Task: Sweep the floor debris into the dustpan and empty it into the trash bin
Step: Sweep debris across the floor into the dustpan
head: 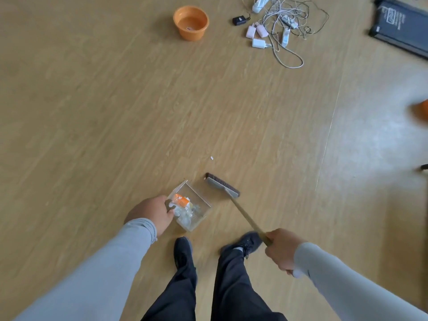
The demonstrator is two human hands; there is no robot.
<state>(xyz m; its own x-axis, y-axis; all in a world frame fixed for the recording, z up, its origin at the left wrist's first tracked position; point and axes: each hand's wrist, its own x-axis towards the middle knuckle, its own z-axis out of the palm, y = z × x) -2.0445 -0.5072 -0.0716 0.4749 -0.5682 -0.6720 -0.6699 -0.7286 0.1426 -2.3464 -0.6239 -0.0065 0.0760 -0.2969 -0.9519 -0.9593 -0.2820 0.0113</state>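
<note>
**Nearly swept: one white scrap left beyond the brush**

Underfoot, the pale wood-grain laminate floor [115, 112] takes up almost the whole view, with the person's grey sleeves and dark shoes at the bottom. Far ahead stands a round orange plastic basin [191, 22], and to its right a tangle of white cables and chargers [281, 26]; no trash bin can be identified for certain.

Next in size is the long-handled broom with a grey head and dark bristles [222, 184]. Its wooden handle runs from the head back and to the right into the right hand [281, 250], whose fingers are curled round the handle. The head lies on the floor with its long axis slanting from upper left to lower right, just beside the open mouth of the clear plastic box-shaped dustpan [193, 206].

The left hand [151, 214] grips the dustpan at its near left edge; the exact finger hold is partly hidden. Inside lies a heap of orange and white litter [183, 202].

Smallest is a white scrap of debris [211, 158] on the bare floor, beyond the broom head and well apart from the dustpan. It sits ahead of both hands, on the far side of the bristles, so the right hand's broom is the nearer tool. Probably the head must reach past the scrap and draw it back toward the pan's mouth.
</note>
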